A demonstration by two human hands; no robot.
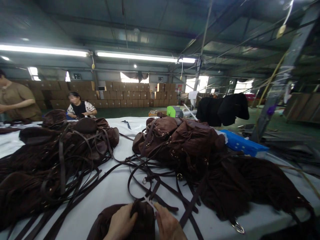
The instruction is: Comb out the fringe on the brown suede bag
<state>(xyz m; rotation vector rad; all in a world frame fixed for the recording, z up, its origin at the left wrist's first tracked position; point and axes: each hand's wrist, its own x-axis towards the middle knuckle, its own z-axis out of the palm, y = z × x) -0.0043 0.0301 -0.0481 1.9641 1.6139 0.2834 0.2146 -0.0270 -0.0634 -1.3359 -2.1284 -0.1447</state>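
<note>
At the near edge of the table, a dark brown bag lies in front of me. My left hand is closed on its fabric, thumb and fingers pinching a fold near the top. Against the bag's right side, my right hand is closed around a thin, silvery, blade-like tool. The tool's tip points up and left over the bag's edge; its handle is hidden in my fingers, so its kind is unclear. Just beyond both hands, loose brown straps with metal rings lie tangled on the white table surface.
Heaps of brown bags stand on the left and at centre right. A blue bin sits at the right edge, near a green and grey machine. Two people work beyond the table at left. A metal post rises at right.
</note>
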